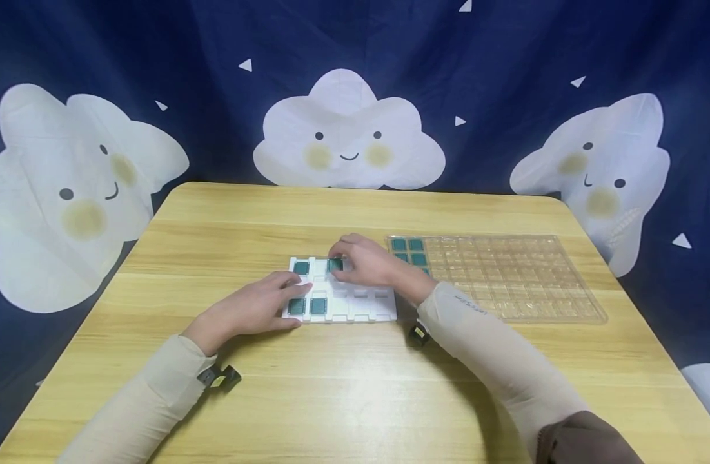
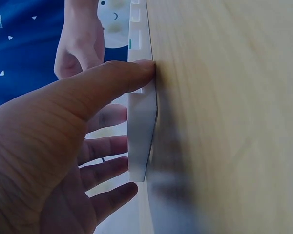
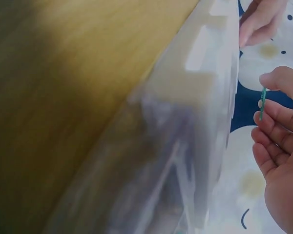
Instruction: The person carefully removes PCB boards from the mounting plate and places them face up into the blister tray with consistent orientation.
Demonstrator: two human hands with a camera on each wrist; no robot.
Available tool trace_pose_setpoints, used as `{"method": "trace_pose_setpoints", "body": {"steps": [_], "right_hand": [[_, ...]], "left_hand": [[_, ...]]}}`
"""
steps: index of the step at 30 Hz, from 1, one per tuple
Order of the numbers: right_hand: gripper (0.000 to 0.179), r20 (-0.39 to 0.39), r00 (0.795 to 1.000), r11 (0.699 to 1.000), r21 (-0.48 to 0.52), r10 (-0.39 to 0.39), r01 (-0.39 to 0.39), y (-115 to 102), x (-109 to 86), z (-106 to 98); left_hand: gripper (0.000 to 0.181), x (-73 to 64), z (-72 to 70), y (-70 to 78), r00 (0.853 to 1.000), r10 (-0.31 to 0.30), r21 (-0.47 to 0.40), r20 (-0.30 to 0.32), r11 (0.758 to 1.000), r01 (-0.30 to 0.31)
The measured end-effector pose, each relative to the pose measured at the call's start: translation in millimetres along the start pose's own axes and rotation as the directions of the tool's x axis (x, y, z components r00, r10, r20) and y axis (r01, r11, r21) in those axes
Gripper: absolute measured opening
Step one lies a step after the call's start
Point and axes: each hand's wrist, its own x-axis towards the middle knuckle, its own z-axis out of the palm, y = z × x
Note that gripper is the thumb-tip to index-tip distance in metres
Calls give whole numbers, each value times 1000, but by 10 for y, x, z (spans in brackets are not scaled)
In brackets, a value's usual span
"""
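A white compartment tray [image 1: 360, 316] lies mid-table. Three green square chips sit in it: one at the back left [image 1: 301, 268] and two at the front left [image 1: 296, 306], [image 1: 318, 306]. My left hand [image 1: 253, 303] rests at the tray's left end, its thumb against the near side, fingers spread over that end. In the left wrist view the thumb [image 2: 122, 73] touches the tray's side wall [image 2: 141, 131]. Above the back row, my right hand [image 1: 366, 259] pinches another green chip [image 1: 335, 265]. The right wrist view shows that chip [image 3: 262, 103] edge-on between thumb and fingertips.
To the right lies a large clear plastic tray [image 1: 505, 277] with many compartments. Several green chips [image 1: 415, 245] fill its left columns, partly behind my right wrist. Its raised edge blurs close to the right wrist camera. A dark blue cloud-patterned curtain [image 1: 355, 38] hangs behind the wooden table [image 1: 331, 399].
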Motion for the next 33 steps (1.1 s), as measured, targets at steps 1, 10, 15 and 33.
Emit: {"method": "trace_pose_setpoints", "body": {"steps": [1,10,15,33], "right_hand": [[37,-4,1000,1000,2,4,-4,9,-16,-11],[36,-41,999,1000,-9,-7,7,86,-162,-110],[36,-52,998,999,-20,-26,25,90,-223,-164],[34,-92,996,1000,-21,-19,17,178,-513,-276]], "left_hand": [[71,-1,1,0,1000,-2,-2,0,1000,2],[72,1,-8,0,1000,-11,-11,13,1000,11],[72,-16,-21,-8,999,-25,-18,35,999,26],[72,-25,-52,-9,997,-30,-17,67,999,31]]}}
